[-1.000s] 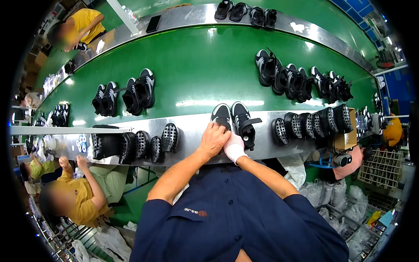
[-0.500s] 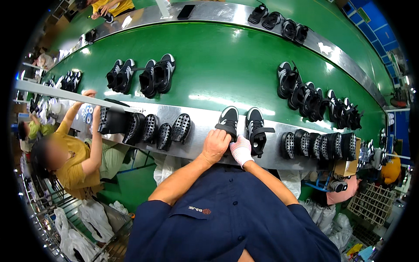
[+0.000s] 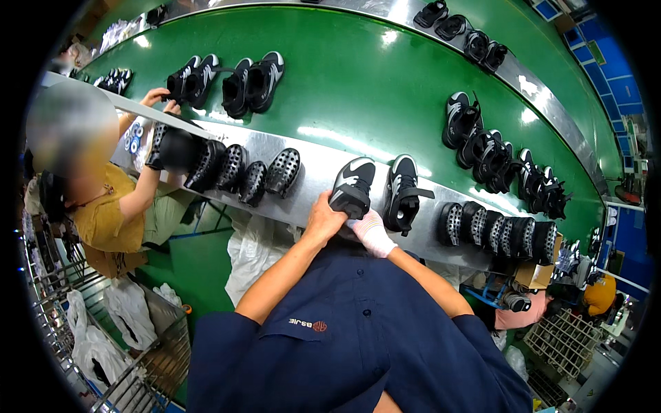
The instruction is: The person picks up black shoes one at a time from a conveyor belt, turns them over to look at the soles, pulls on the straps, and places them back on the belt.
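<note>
Between my hands, a black sneaker with a grey-white toe points away from me, its heel end tilted toward my body. My bare left hand is closed around the left side of the heel. On the heel's right side, my right hand, in a whitish glove, grips too; its fingertips are partly hidden behind the shoe. A matching sneaker rests just to the right on the metal ledge, its strap sticking out to the right.
Black studded shoe-shaped forms stand left on the ledge; another row of studded forms stands right. Sneakers sit in groups on the green belt. At left, a co-worker in a yellow shirt reaches toward the belt. A wire cart stands lower left.
My left hand has moved from the strap to the heel's left side, and the sneaker now tilts toward me. The co-worker's hands have reached sneakers on the belt. The whole view has shifted.
</note>
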The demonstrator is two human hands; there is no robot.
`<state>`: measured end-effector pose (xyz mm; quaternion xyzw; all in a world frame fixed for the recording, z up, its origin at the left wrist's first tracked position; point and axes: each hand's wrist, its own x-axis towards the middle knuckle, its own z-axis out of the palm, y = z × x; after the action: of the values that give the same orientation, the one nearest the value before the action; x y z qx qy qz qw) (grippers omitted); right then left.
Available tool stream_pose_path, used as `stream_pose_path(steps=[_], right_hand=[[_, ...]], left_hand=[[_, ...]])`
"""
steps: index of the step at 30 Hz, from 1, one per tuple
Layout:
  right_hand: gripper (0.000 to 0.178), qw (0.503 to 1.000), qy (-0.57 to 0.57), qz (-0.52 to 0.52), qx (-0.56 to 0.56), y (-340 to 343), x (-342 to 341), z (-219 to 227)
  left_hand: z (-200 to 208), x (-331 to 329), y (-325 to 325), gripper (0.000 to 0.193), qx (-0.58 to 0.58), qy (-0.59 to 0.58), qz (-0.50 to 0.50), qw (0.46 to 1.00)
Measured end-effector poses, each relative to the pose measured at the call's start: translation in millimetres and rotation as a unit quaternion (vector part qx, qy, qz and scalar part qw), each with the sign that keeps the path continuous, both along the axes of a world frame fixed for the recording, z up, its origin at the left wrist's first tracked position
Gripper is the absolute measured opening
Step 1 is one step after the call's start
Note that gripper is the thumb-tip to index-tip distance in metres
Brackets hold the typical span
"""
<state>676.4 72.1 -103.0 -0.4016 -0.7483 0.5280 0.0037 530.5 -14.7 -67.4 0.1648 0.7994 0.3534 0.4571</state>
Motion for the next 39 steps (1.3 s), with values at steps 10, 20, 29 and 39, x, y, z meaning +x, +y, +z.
stream_pose_path(steps=[10, 20, 29, 39], right_hand=[[0.042, 0.986, 0.089, 0.079, -0.116, 50.6, 23.1, 199.3], [0.014, 0.984, 0.09, 0.111, -0.108, 51.4, 26.5, 192.7], [0.014, 0.986, 0.076, 0.139, -0.052, 45.4, 14.9, 198.5], [0.016, 0.982, 0.046, 0.183, -0.026, 44.5, 4.4, 192.5]], left_hand=[[101.7, -19.6, -20.4, 0.069, 0.079, 0.272, -0.231, 0.931], [112.6, -32.9, -4.2, 0.077, 0.185, 0.297, -0.374, 0.859], [122.2, -41.7, 15.2, 0.08, 0.223, 0.282, -0.466, 0.809], [128.3, -40.3, 19.7, 0.079, 0.267, 0.261, -0.492, 0.786]])
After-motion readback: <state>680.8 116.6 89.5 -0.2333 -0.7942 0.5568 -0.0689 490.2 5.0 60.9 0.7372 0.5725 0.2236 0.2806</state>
